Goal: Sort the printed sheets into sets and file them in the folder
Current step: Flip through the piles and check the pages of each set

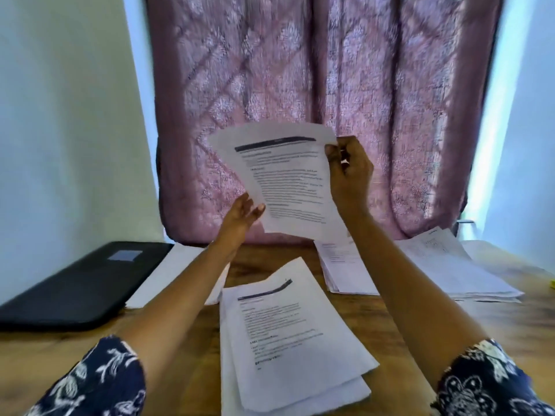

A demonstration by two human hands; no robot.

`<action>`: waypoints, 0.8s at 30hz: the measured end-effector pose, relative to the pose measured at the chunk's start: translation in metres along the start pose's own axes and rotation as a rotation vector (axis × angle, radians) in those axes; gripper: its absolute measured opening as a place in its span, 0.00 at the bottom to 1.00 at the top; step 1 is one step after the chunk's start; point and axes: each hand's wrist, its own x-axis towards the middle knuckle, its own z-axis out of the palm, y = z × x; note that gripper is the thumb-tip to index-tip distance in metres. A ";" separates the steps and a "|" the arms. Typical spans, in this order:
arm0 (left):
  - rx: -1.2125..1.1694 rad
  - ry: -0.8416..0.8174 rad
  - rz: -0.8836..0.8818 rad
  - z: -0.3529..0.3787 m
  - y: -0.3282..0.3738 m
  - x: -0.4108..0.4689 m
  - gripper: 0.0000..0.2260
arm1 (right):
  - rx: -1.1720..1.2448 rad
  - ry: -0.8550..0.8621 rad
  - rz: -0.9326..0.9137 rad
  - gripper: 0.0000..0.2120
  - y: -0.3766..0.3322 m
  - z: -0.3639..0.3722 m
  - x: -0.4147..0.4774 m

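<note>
Both hands hold up printed sheet [285, 181] over desk

Right hand [350, 172] pinches top-right edge, left hand [243, 213] grips lower-left edge; paper stack [288, 334] lies below fingers, black folder [81, 283] far left.

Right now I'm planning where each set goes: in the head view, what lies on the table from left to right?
black folder → plain white sheet → middle pile with dark header bar → small pile → spread pile → yellow object at the right edge
</note>
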 end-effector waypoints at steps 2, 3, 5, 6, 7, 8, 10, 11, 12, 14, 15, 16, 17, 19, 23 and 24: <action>-0.003 0.157 0.107 -0.019 0.009 -0.010 0.15 | 0.170 -0.024 0.155 0.04 -0.018 0.004 -0.005; 0.075 0.225 0.137 -0.030 0.010 -0.012 0.11 | 0.226 -0.031 0.205 0.05 -0.024 0.007 -0.007; 0.136 0.270 0.157 -0.055 0.011 -0.032 0.05 | 0.271 -0.065 0.300 0.07 -0.033 0.015 -0.016; 0.158 0.278 0.140 -0.069 0.012 -0.045 0.04 | 0.274 -0.091 0.359 0.09 -0.036 0.023 -0.022; 0.175 0.280 0.131 -0.085 0.008 -0.051 0.03 | 0.266 -0.125 0.427 0.11 -0.035 0.033 -0.028; 0.186 0.283 0.103 -0.099 0.007 -0.059 0.03 | 0.233 -0.170 0.499 0.12 -0.031 0.043 -0.035; 0.255 0.299 0.013 -0.134 0.004 -0.076 0.03 | 0.167 -0.312 0.634 0.09 -0.020 0.070 -0.056; 0.285 0.297 -0.045 -0.147 0.004 -0.082 0.03 | 0.138 -0.394 0.698 0.05 -0.014 0.080 -0.067; 0.299 0.293 -0.102 -0.161 0.002 -0.091 0.04 | 0.114 -0.490 0.759 0.04 -0.007 0.092 -0.083; 0.367 0.290 -0.214 -0.193 -0.011 -0.110 0.03 | 0.086 -0.679 0.883 0.11 0.004 0.114 -0.126; 0.451 0.291 -0.273 -0.207 -0.019 -0.118 0.04 | 0.087 -0.782 0.936 0.13 0.008 0.122 -0.149; 0.541 0.287 -0.339 -0.220 -0.029 -0.125 0.05 | 0.087 -0.888 0.974 0.15 0.011 0.130 -0.172; 0.612 0.274 -0.402 -0.229 -0.039 -0.132 0.06 | 0.051 -0.970 0.969 0.16 0.012 0.135 -0.193; 0.676 0.250 -0.489 -0.239 -0.055 -0.144 0.08 | -0.062 -1.066 0.862 0.15 0.011 0.139 -0.222; 0.817 0.235 -0.570 -0.250 -0.076 -0.152 0.09 | -0.255 -1.171 0.660 0.18 -0.001 0.143 -0.242; 0.877 0.212 -0.583 -0.252 -0.079 -0.153 0.09 | -0.304 -1.202 0.629 0.19 -0.004 0.144 -0.243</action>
